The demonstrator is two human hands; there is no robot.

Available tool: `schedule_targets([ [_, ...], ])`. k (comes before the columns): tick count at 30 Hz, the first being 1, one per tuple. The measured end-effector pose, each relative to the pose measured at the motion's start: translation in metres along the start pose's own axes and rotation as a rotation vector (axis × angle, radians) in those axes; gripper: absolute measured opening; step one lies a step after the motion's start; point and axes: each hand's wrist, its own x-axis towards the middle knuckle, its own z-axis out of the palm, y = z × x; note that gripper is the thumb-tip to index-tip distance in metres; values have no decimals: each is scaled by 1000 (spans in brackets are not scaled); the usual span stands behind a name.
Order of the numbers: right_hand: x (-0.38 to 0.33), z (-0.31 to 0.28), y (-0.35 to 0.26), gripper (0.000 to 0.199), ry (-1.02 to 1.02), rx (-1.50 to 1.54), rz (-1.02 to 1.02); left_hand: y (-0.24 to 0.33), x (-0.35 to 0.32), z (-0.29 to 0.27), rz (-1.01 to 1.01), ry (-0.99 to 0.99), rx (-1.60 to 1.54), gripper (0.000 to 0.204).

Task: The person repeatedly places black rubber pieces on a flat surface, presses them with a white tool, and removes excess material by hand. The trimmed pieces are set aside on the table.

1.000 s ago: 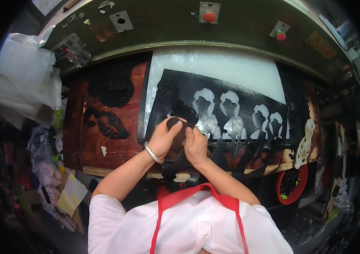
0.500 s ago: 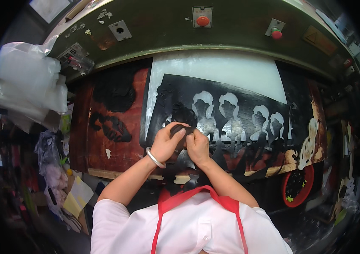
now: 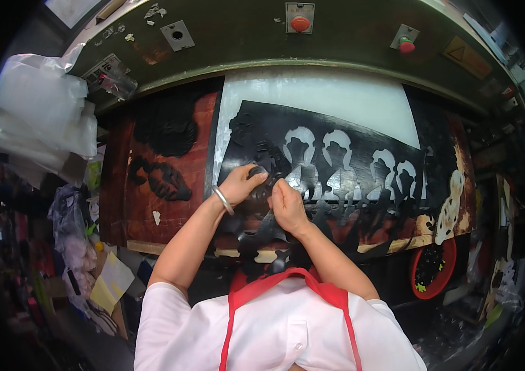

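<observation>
A black sheet [image 3: 361, 139] with a row of keyhole-shaped cut-outs lies on a white cutting board [image 3: 336, 99] under a green press. My left hand [image 3: 241, 183], a silver bangle on its wrist, pinches a small dark cut piece [image 3: 258, 171] at the sheet's left part. My right hand [image 3: 285, 205] sits beside it, fingers curled down on the sheet's lower edge. Both hands nearly touch. Black offcuts hang below them over the bench's front edge.
The green press head [image 3: 244, 31] spans the top with red buttons [image 3: 300, 23]. A brown wooden bench [image 3: 176, 161] with black scraps lies to the left. Crumpled clear plastic [image 3: 40, 117] sits at far left. A red bowl of scraps [image 3: 432, 269] stands at lower right.
Both hands have stayed together on the sheet, shifting slightly left and down. The view has tilted a little upward.
</observation>
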Motion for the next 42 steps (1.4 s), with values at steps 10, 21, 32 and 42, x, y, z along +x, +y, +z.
schedule_targets([
  [10,-8,2,4,23,74,61,88,20,-3,12,106,-25,59,22],
  [21,-12,9,14,38,254,37,161,19,10,16,-51,-242,-126,23],
  [32,-3,0,9,27,192,-125,155,24,2,17,10,-140,-13,24],
  [42,-5,4,4,29,236,-246,99,19,-3,23,117,48,14,26],
])
